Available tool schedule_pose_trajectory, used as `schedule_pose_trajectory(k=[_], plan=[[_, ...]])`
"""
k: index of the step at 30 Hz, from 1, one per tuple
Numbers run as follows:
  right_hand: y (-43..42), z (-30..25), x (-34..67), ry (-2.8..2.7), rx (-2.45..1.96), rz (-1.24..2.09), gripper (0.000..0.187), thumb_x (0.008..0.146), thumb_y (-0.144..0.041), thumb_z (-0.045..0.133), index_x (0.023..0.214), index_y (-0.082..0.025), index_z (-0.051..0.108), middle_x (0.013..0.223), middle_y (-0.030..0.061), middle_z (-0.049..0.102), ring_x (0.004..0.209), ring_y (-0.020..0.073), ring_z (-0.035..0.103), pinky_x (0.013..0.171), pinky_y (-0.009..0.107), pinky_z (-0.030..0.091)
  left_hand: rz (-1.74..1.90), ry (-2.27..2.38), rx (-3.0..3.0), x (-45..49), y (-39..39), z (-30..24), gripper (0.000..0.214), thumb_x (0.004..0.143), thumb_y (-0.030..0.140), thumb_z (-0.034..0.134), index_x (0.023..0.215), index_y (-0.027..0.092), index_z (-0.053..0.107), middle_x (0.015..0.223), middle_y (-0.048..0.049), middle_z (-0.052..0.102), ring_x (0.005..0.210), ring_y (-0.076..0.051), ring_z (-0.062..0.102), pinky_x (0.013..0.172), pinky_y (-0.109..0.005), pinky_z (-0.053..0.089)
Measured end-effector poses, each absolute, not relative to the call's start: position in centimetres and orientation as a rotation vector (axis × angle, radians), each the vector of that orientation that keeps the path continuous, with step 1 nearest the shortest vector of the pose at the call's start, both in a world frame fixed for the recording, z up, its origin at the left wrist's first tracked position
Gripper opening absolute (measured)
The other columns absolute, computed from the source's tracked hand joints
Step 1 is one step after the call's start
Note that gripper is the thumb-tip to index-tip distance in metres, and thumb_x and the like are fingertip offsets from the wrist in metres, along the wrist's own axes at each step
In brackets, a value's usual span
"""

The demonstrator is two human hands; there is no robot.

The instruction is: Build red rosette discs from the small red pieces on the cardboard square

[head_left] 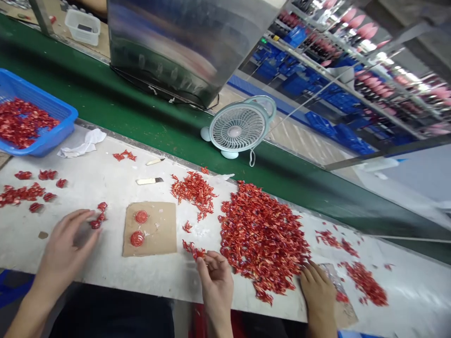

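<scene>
My left hand [68, 246] is over the left part of the white table, thumb and fingers apart. Its fingertips are at a small cluster of shiny red pieces [102, 217]. My right hand [217, 277] has thumb and fingers pinched on a red flake-like piece [196, 252]; its exact shape is hard to make out. Between my hands lies a cardboard sheet [165, 230] with two round red discs, an upper disc [141, 216] and a lower disc [137, 238]. A large heap of red pieces [262, 234] spreads to the right of my right hand.
Another person's hand [319, 286] rests at the heap's right edge. Two small knives, one being the nearer knife [148, 181], lie behind the cardboard. A blue basket [66, 124] of red pieces stands far left. A fan [237, 131] stands on the green belt [169, 124].
</scene>
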State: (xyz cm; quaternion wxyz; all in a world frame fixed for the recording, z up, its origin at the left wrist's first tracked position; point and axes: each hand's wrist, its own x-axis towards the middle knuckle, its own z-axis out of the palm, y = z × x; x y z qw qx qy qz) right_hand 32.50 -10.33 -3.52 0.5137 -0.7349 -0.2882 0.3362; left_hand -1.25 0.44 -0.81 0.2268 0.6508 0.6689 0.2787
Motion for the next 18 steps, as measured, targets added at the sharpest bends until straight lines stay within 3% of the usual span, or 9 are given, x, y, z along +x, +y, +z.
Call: schedule_pose_trajectory(k=[3,8,11,15,18], plan=[[-11.8,-4.7,35.2,-0.686,-1.93,0.608,0.039,0.08,-0.046,0.076,0.106,-0.022,0.058,0.088,0.0032,0.07,0.079,0.0201,0.069,0.068,0.03,0.055,0.582,1.818,1.998,-3.0,1.3,-2.7,0.038,0.092,0.045,0.057,0.121,0.021,0.066,0.121,-0.0096,0.067,0.116,-0.033,0.059,0.101,-0.047,0.046],[-12.7,-5.2,37.2,-0.755,-2.176,0.405,0.036,0.082,-0.051,0.07,0.1,-0.022,0.058,0.089,0.0058,0.07,0.082,0.0247,0.068,0.067,0.035,0.053,0.536,1.78,1.965,-3.1,1.7,-3.6,0.033,0.091,0.049,0.057,0.112,0.026,0.069,0.115,-0.0033,0.072,0.108,-0.028,0.063,0.098,-0.039,0.046],[-12.7,-5.3,37.6,-0.808,-2.297,0.376,0.035,0.083,-0.053,0.067,0.097,-0.022,0.06,0.086,0.0052,0.071,0.081,0.0259,0.068,0.071,0.037,0.051,0.548,1.859,1.819,-3.0,1.7,-2.8,0.031,0.088,0.049,0.058,0.11,0.029,0.069,0.116,0.0002,0.073,0.102,-0.025,0.067,0.09,-0.034,0.049],[-12.5,-4.6,37.9,-0.842,-2.333,0.219,0.036,0.082,-0.052,0.069,0.096,-0.02,0.062,0.085,0.0058,0.069,0.075,0.0241,0.064,0.065,0.035,0.048,0.605,1.995,1.715,-3.2,1.6,-1.8,0.028,0.083,0.047,0.062,0.104,0.03,0.071,0.111,0.0027,0.072,0.075,-0.018,0.066,0.078,-0.032,0.05],[-11.9,-3.5,37.3,-0.932,-2.279,0.151,0.031,0.085,-0.048,0.068,0.096,-0.019,0.065,0.087,0.006,0.067,0.072,0.021,0.06,0.063,0.032,0.047,0.786,1.957,1.604,-2.9,1.3,-1.1,0.026,0.082,0.045,0.063,0.101,0.028,0.072,0.109,0.0008,0.071,0.081,-0.018,0.067,0.081,-0.03,0.051]])
